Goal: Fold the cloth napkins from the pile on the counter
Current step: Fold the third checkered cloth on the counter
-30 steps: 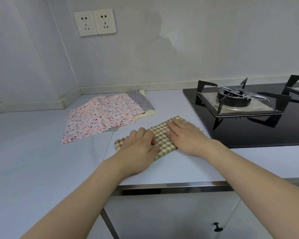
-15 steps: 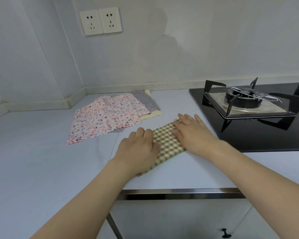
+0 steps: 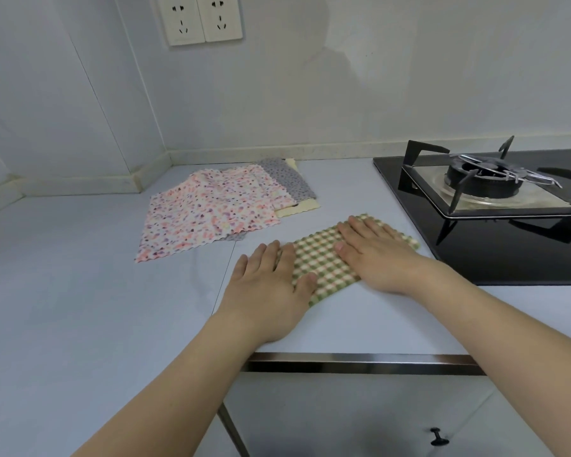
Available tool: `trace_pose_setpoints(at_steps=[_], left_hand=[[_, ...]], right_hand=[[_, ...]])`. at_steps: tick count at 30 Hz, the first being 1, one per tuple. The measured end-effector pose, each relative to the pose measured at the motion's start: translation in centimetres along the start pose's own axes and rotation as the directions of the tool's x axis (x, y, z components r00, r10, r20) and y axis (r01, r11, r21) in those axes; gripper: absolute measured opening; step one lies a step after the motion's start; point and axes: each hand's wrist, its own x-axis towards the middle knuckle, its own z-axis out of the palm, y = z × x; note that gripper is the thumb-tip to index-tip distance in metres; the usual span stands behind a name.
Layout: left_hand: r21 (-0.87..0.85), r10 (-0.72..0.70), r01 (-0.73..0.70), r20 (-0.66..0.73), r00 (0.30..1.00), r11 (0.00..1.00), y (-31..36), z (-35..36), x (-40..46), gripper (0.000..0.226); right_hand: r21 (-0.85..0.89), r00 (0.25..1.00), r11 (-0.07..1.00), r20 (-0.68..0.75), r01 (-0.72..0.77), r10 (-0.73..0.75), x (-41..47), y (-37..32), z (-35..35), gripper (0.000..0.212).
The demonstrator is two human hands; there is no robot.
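A folded green-checked napkin [image 3: 320, 260] lies on the pale counter [image 3: 80, 308], near its front edge. My left hand [image 3: 271, 286] lies flat over the napkin's left end, fingers straight. My right hand [image 3: 374, 255] presses flat on the right part, fingers spread. Behind and to the left sits the pile of napkins: a pink floral napkin [image 3: 208, 211] on top, a grey dotted one [image 3: 290, 181] and a cream one [image 3: 299, 207] showing beneath it.
A black gas hob [image 3: 495, 245] with a burner and pan supports [image 3: 485, 179] sits right of the napkin. Walls with a double socket [image 3: 200, 19] close the back and left. The counter's metal front edge [image 3: 360, 364] runs below my hands, above a cabinet knob [image 3: 439, 437].
My left hand's fingers have straightened from curled to flat, and it has slid left along the checked napkin. My right hand stays pressed on the right part.
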Motion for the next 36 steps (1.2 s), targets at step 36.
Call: trace_pose_setpoints(at_steps=[36], left_hand=[[-0.746,0.063,0.072,0.151,0.987,0.662,-0.3,-7.0,-2.1,0.02]], right_hand=[[0.556,0.891,0.79,-0.454,0.258,0.028,-10.7,-2.6,-1.3,0.025]])
